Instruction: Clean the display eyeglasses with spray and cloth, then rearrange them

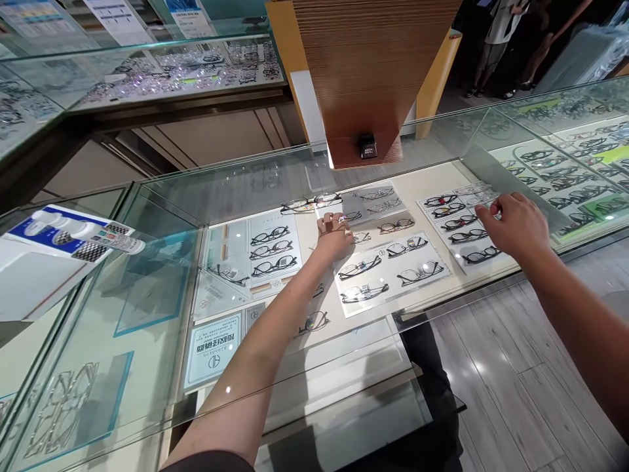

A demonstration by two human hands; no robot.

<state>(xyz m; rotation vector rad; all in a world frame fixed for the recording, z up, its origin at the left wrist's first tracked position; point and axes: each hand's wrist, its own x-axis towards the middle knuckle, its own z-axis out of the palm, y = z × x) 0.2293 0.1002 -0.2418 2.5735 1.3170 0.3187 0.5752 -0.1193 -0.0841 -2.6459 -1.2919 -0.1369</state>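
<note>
My left hand [334, 237] rests among the eyeglasses on a cream display board [417, 180], its fingers bunched beside a dark pair of glasses [299, 205]. Whether it grips anything is hidden by the fingers. My right hand [515, 226] reaches over a white sheet of black-framed glasses [457, 226], with its fingers spread at the sheet's upper corner, close to a pale pair of glasses [479, 195]. More glasses lie on a white card [390, 278] between my hands and on a sheet [270, 252] left of my left arm.
Glass panels of the display counter [255, 177] surround the board. A wood-clad pillar [363, 72] with a small black device [367, 145] stands beyond it. Further glasses cases sit at left and right, a blue-and-white box [73, 239] lies left, and two people [496, 46] stand at the top right.
</note>
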